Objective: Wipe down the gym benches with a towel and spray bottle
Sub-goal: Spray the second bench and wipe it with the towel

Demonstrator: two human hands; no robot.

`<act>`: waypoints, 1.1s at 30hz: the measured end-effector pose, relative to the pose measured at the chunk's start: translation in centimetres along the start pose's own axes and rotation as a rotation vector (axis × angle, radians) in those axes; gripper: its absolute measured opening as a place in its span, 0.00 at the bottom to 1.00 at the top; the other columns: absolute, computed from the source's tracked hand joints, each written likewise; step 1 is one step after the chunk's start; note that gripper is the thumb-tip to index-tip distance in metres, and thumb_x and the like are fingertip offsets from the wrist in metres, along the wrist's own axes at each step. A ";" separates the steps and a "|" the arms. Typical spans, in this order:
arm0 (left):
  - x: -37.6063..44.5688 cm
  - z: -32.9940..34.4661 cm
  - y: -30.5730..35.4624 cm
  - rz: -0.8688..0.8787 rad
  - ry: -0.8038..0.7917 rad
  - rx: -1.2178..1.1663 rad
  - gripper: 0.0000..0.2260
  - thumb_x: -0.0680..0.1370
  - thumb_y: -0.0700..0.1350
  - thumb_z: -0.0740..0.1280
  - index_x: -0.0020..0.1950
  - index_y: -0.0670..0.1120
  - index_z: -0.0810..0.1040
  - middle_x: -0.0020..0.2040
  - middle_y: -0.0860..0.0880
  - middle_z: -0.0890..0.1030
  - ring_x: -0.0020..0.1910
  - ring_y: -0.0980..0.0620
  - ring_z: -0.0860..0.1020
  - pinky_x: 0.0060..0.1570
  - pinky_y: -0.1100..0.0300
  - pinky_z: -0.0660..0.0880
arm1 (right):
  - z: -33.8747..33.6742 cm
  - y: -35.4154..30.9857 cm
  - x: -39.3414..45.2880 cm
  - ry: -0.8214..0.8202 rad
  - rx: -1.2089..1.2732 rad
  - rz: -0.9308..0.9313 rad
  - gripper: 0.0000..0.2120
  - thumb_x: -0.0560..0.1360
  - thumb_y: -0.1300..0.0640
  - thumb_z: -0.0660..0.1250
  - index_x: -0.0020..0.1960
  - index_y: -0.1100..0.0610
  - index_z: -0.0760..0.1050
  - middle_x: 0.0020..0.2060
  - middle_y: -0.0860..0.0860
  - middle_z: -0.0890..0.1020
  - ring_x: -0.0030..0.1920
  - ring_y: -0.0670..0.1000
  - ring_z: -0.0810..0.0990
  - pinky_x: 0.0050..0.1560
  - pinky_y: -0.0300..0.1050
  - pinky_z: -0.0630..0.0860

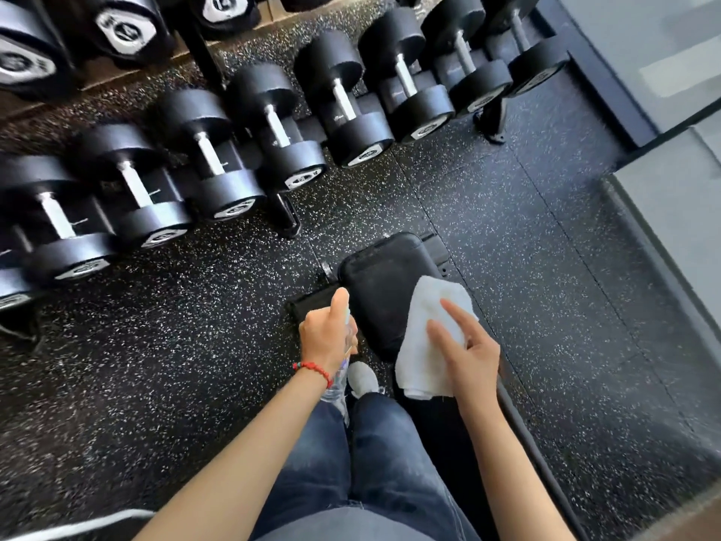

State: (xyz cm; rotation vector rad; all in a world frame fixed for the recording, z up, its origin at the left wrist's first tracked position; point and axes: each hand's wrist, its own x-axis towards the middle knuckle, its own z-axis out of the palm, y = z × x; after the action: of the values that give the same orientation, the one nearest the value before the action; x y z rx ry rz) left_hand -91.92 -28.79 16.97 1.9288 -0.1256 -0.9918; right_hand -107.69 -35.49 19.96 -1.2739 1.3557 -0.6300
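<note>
A black padded gym bench [380, 283] runs from the lower middle of the view toward the dumbbell rack. A folded white towel [423, 345] lies on its right side. My right hand [466, 347] rests on the towel with straight, spread fingers. My left hand [329, 333], with a red bead bracelet at the wrist, grips a clear spray bottle [337, 388] just left of the bench. The thumb sits on the bottle's top, and most of the bottle is hidden behind the hand and wrist.
A low rack of several black dumbbells [273, 126] crosses the upper left, its foot [286, 218] close to the bench end. The speckled rubber floor [526, 247] spreads around. A grey raised platform [671, 212] borders the right. My jeans-clad leg and grey shoe [363, 378] stand beside the bench.
</note>
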 end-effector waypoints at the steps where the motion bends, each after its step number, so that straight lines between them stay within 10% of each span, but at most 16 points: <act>1: -0.1 -0.3 0.1 0.013 0.004 -0.011 0.30 0.68 0.62 0.57 0.25 0.34 0.73 0.20 0.44 0.74 0.23 0.46 0.75 0.31 0.55 0.74 | 0.3 -0.3 0.3 -0.026 -0.003 -0.013 0.19 0.70 0.63 0.72 0.45 0.37 0.76 0.47 0.35 0.78 0.46 0.28 0.74 0.45 0.18 0.66; 19: -4.3 -12.1 -1.1 0.001 0.471 -0.329 0.27 0.71 0.61 0.56 0.21 0.43 0.73 0.21 0.43 0.75 0.21 0.48 0.73 0.25 0.64 0.70 | 12.4 -6.8 0.0 -0.699 -0.195 -0.288 0.15 0.70 0.58 0.72 0.51 0.40 0.77 0.44 0.31 0.78 0.43 0.28 0.75 0.42 0.22 0.68; 33: -7.7 -34.5 -10.2 -0.060 0.868 -0.668 0.28 0.76 0.60 0.58 0.22 0.45 0.74 0.21 0.46 0.74 0.20 0.49 0.73 0.26 0.63 0.71 | 34.3 -7.9 -15.6 -1.168 -0.352 -0.432 0.16 0.71 0.57 0.72 0.50 0.37 0.76 0.40 0.31 0.79 0.42 0.27 0.75 0.40 0.20 0.67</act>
State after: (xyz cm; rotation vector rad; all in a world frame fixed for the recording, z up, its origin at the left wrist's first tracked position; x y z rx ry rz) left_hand -76.57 4.27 21.83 1.5649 0.6774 -0.1137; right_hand -76.54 -13.33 24.27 -1.8034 0.2100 0.1446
